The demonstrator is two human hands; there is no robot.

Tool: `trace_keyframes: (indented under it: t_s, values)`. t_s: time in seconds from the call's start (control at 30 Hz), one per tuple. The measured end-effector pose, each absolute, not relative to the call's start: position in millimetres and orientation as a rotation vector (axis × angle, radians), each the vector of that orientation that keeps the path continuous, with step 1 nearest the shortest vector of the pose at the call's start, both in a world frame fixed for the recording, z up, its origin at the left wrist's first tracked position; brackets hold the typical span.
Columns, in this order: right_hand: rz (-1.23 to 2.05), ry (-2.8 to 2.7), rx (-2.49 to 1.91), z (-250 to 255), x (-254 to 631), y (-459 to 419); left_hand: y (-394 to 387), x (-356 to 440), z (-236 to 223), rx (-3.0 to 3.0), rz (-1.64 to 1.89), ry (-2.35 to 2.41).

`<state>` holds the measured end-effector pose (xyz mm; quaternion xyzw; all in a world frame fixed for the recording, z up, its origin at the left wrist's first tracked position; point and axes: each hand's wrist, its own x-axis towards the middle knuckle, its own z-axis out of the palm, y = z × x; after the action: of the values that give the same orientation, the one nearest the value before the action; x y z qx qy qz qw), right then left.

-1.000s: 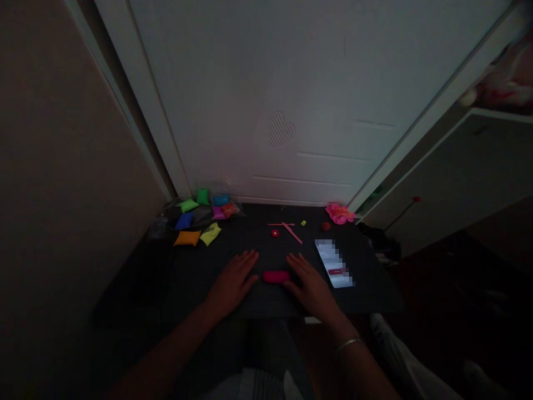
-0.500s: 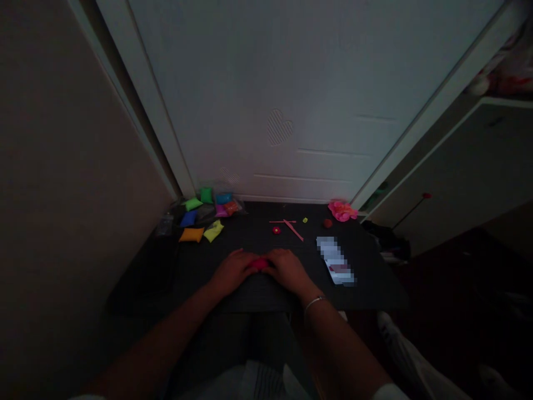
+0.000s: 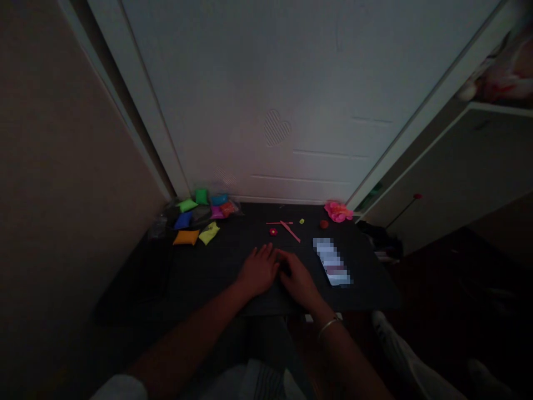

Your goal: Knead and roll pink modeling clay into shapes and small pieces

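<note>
Palm down over the dark tabletop (image 3: 216,278), my left hand (image 3: 259,270) lies fairly flat with its fingers stretched forward and slightly apart. Curled at its right side, my right hand (image 3: 297,279) has its fingertips at the left hand's fingers, with a dark gap under its arch. The pink lump is out of sight; whether it is under or between my hands is hidden. Just beyond my fingers lie a small red flower-like piece with a pale centre (image 3: 273,232), a pink modelling tool (image 3: 290,231) and a thin pink stick (image 3: 275,223).
Coloured clay packets, including an orange one (image 3: 186,238) and a yellow one (image 3: 209,233), lie at the left. A phone (image 3: 332,261) with a blurred screen lies right of my hands. Behind it are a reddish-brown ball (image 3: 323,224) and a pink frilly item (image 3: 338,211).
My left hand has moved right and flattened, its fingers pointing forward. My right hand has shifted slightly right. The pink lump that showed between them is now hidden. The view has shifted slightly.
</note>
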<state>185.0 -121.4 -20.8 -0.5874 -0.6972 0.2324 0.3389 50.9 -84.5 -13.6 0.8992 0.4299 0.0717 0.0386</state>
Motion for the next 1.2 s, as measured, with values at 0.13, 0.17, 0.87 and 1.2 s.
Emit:
trace_keyframes:
  t_s: [0.13, 0.17, 0.87, 1.2]
  values:
    - [0.550, -1.646, -1.617, -18.4, 201.2, -130.1, -118.9, 56.0, -36.1, 2.888, 0.279, 1.210]
    - [0.539, -1.624, -1.627, -17.2, 202.6, -131.9, -119.1, 54.8, -37.0, 2.917, 0.285, 1.127]
    - [0.539, -2.039, -1.556, 4.1, 174.6, -134.7, -81.8, -34.9, -11.4, 2.630, 0.232, 1.184]
    - [0.506, -2.128, -1.636, 1.8, 155.8, -102.1, -63.3, -31.6, -7.4, 2.628, 0.249, 1.139]
